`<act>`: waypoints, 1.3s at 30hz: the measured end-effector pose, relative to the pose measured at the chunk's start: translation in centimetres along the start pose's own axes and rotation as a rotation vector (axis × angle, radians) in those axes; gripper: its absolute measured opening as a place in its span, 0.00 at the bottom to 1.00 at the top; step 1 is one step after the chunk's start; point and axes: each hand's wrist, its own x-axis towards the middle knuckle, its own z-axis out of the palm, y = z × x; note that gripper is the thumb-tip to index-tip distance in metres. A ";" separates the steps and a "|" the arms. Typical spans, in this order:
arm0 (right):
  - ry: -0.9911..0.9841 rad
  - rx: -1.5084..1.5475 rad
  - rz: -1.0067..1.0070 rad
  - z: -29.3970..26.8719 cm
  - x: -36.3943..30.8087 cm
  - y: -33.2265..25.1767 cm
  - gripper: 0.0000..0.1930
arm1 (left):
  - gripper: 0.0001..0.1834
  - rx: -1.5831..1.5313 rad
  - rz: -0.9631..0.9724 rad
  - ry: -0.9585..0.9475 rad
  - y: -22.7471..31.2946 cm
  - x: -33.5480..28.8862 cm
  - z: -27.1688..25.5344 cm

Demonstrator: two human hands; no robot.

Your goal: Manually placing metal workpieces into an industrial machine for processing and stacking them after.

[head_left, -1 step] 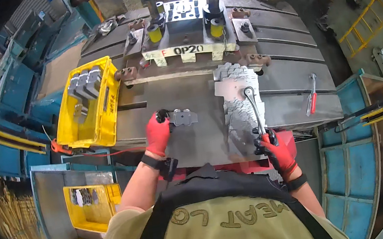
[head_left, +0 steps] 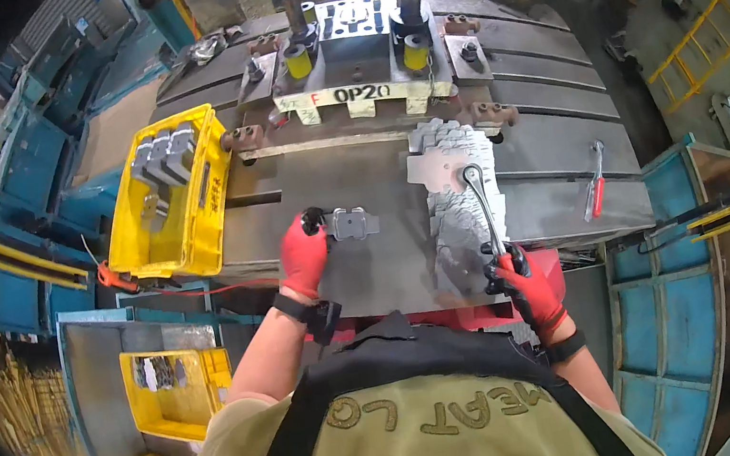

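Note:
My left hand (head_left: 304, 256), in a red glove with dark fingertips, is closed at the left edge of a small grey stamped metal plate (head_left: 352, 223). The plate has holes and a tab on its right side. In my right hand (head_left: 526, 283), gloved the same way, is the red handle of a long metal tool with a round head (head_left: 483, 203). That head rests over a pale flat piece (head_left: 437, 169) on the spread of overlapping grey metal plates (head_left: 464, 216). The fingers of my right hand wrap round the handle.
A yellow crate (head_left: 212, 205) with stacked metal parts stands at left. Behind the worktable (head_left: 354, 278) rises a die block (head_left: 363, 98) with posts. Another red-handled tool (head_left: 597, 189) lies at right. A blue-framed cart (head_left: 650, 286) flanks me; more yellow bins (head_left: 176, 424) sit lower left.

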 end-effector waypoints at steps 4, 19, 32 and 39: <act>-0.097 -0.011 -0.045 -0.3 0.8 -0.3 0.13 | 0.18 0.353 0.078 0.059 2.3 -1.1 0.4; -0.343 -0.252 -0.498 5.6 14.4 -16.5 0.12 | 0.14 -0.511 -0.156 0.040 0.0 -1.1 -3.9; -0.332 -0.142 -0.167 8.5 22.1 -17.7 0.11 | 0.08 0.265 -0.205 -0.224 -14.3 -12.3 -13.8; -0.267 -0.629 -0.483 6.7 22.9 -17.6 0.11 | 0.15 -0.217 -0.573 -0.488 -15.5 -11.6 -9.5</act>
